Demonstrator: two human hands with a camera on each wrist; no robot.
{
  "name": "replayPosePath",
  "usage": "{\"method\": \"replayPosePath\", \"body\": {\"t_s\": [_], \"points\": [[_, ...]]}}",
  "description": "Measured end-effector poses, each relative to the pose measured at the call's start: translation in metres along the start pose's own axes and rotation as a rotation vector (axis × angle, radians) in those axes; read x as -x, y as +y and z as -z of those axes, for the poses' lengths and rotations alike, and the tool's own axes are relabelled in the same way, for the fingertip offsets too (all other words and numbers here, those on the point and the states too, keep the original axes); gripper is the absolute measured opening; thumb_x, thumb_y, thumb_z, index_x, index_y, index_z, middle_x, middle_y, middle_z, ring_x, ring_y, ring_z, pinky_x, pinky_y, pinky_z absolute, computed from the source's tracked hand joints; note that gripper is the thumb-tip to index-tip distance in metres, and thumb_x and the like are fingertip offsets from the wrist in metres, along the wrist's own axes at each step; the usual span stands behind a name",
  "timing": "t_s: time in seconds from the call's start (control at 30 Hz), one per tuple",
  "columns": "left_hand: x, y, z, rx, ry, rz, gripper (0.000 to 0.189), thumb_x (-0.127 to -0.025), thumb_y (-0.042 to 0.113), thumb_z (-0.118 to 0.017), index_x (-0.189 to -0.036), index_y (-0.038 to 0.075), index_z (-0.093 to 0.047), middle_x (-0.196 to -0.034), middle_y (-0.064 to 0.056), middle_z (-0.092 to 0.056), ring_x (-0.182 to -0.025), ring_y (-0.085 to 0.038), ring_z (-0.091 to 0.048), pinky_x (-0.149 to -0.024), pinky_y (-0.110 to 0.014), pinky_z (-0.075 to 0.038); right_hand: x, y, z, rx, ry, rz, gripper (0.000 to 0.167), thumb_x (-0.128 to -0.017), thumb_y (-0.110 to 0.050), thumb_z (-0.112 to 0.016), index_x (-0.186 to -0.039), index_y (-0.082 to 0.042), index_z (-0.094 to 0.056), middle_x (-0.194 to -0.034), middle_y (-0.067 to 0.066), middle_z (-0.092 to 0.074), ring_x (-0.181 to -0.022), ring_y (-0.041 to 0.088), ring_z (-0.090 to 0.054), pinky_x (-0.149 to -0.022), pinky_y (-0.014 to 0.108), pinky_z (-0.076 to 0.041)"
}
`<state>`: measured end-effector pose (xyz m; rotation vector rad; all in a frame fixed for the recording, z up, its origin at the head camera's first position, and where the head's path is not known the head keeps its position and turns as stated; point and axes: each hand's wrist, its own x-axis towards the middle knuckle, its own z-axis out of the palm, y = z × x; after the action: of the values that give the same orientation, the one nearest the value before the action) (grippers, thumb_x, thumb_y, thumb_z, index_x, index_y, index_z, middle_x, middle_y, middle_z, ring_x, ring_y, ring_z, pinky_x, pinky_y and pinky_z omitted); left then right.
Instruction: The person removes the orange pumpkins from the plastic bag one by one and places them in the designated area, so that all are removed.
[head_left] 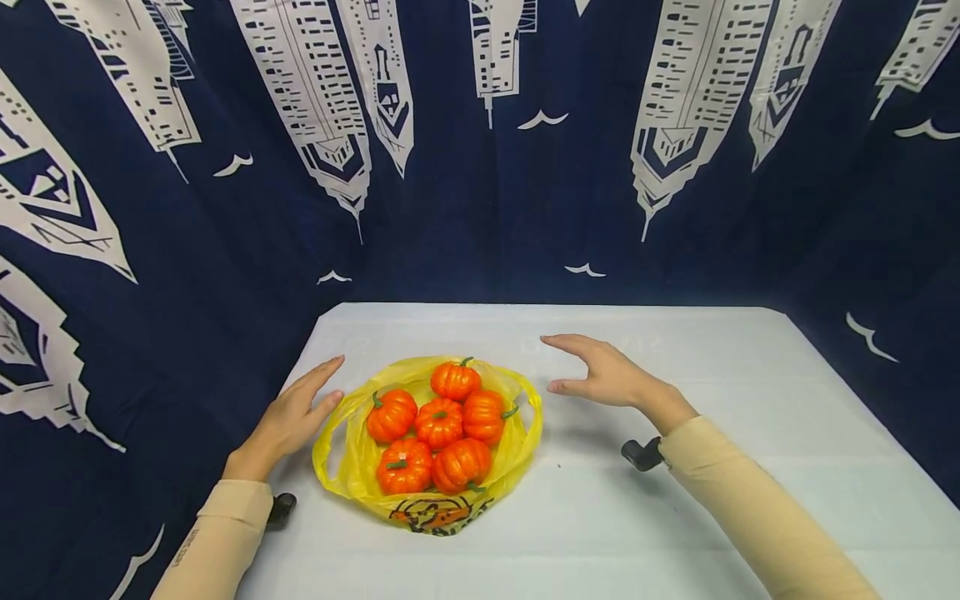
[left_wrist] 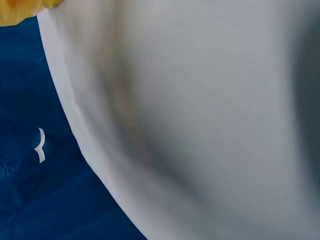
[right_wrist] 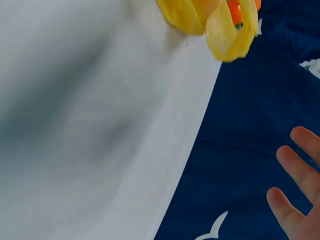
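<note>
A yellow plastic bag (head_left: 348, 479) lies spread open on the white table, its two handle loops out to the left and right. Inside it sit several small orange pumpkins (head_left: 439, 423) with green stems, and a dark printed picture shows on its near side. My left hand (head_left: 294, 414) is just left of the bag, fingers straight, thumb close to the left handle. On the other side, my right hand (head_left: 603, 375) hovers above the table, fingers extended toward the bag with a gap between. Both hands hold nothing. In the right wrist view the bag's handle (right_wrist: 222, 37) hangs near the top.
The white table (head_left: 712, 500) reaches back to a dark blue curtain (head_left: 487, 225) printed with white buildings and birds. Black wrist devices (head_left: 642, 455) show below both wrists.
</note>
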<state>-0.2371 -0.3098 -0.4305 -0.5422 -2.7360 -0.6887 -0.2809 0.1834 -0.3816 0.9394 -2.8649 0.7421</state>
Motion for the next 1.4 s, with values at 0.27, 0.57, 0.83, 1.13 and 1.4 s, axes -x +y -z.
{"method": "replayPosePath", "body": {"t_s": [0.27, 0.57, 0.83, 1.13, 1.4], "points": [[0.004, 0.004, -0.004, 0.011, 0.000, -0.015, 0.053, -0.105, 0.029, -0.051, -0.153, 0.010, -0.041, -0.155, -0.017, -0.045, -0.141, -0.039, -0.044, -0.115, -0.059, -0.034, -0.007, -0.016, -0.013, -0.085, -0.029, 0.044, 0.072, -0.087, -0.041, -0.076, -0.148, -0.013, -0.050, -0.150, 0.010, -0.053, -0.139, 0.034, -0.049, -0.115, 0.058, -0.039], [0.007, 0.007, -0.005, 0.034, -0.016, 0.016, 0.052, -0.106, 0.029, -0.050, -0.152, 0.008, -0.042, -0.155, -0.018, -0.045, -0.141, -0.040, -0.044, -0.115, -0.060, -0.034, -0.015, -0.029, -0.030, -0.176, -0.093, 0.069, 0.070, -0.086, -0.040, -0.077, -0.146, -0.012, -0.053, -0.147, 0.009, -0.056, -0.137, 0.032, -0.051, -0.115, 0.057, -0.040], [0.011, 0.008, -0.008, 0.045, -0.023, 0.029, 0.051, -0.106, 0.028, -0.049, -0.152, 0.006, -0.042, -0.154, -0.021, -0.045, -0.140, -0.042, -0.044, -0.115, -0.062, -0.034, -0.021, -0.035, -0.040, -0.225, -0.114, 0.115, 0.070, -0.085, -0.038, -0.079, -0.143, -0.006, -0.055, -0.143, 0.012, -0.060, -0.133, 0.031, -0.055, -0.113, 0.057, -0.042], [0.014, 0.007, -0.009, 0.076, -0.033, 0.042, 0.053, -0.104, 0.028, -0.053, -0.151, 0.006, -0.043, -0.152, -0.022, -0.046, -0.138, -0.044, -0.045, -0.113, -0.063, -0.036, -0.027, -0.044, -0.046, -0.239, -0.147, 0.129, 0.072, -0.084, -0.038, -0.080, -0.144, -0.005, -0.053, -0.145, 0.013, -0.058, -0.133, 0.031, -0.054, -0.113, 0.053, -0.043], [0.013, 0.008, -0.011, 0.076, -0.024, 0.039, 0.054, -0.103, 0.028, -0.056, -0.151, 0.007, -0.044, -0.151, -0.022, -0.048, -0.135, -0.044, -0.048, -0.112, -0.062, -0.038, -0.030, -0.043, -0.057, -0.255, -0.159, 0.131, 0.071, -0.085, -0.034, -0.079, -0.143, -0.003, -0.053, -0.145, 0.015, -0.057, -0.131, 0.034, -0.055, -0.111, 0.055, -0.045]]}}
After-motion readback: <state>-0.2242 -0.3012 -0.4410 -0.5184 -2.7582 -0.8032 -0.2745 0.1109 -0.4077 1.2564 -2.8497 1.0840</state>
